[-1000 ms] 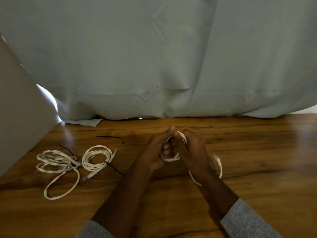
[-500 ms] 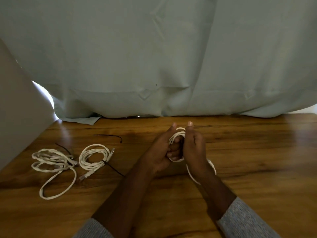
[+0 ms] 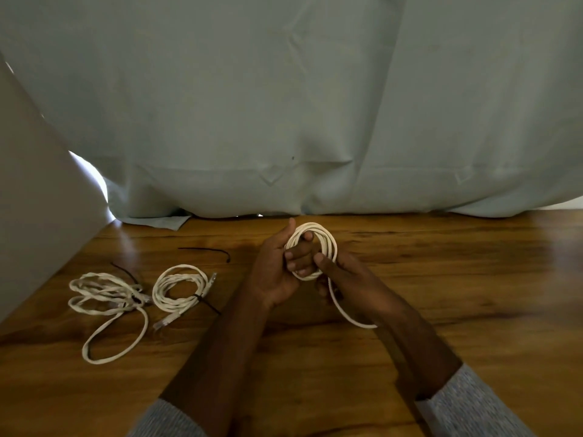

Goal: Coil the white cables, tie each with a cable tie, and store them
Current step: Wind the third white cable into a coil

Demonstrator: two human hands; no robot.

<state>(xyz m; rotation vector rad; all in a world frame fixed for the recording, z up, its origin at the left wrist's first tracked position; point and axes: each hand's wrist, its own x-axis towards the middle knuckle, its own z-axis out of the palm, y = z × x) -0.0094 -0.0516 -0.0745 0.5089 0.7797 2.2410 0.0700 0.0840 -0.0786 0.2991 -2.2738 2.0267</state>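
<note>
A white cable coil (image 3: pixel 328 239) is wound around the fingers of my left hand (image 3: pixel 277 272), held above the wooden table (image 3: pixel 473 294). My right hand (image 3: pixel 344 275) grips the coil's lower right side, and a loose tail (image 3: pixel 345 313) of the cable hangs down under my right wrist. On the left lies a coiled white cable (image 3: pixel 179 288) tied with a black cable tie. Further left lies a looser white cable bundle (image 3: pixel 104 298), also with a black tie, and one long loop spreads toward me. A loose black cable tie (image 3: pixel 208 250) lies on the table behind them.
A pale green curtain (image 3: pixel 284 105) hangs along the table's far edge. A grey panel (image 3: pixel 34 209) stands at the left side.
The coil has grown and now stands open as a round loop above my left fingers. My right hand has slid down to its lower right side. The hanging tail is shorter.
</note>
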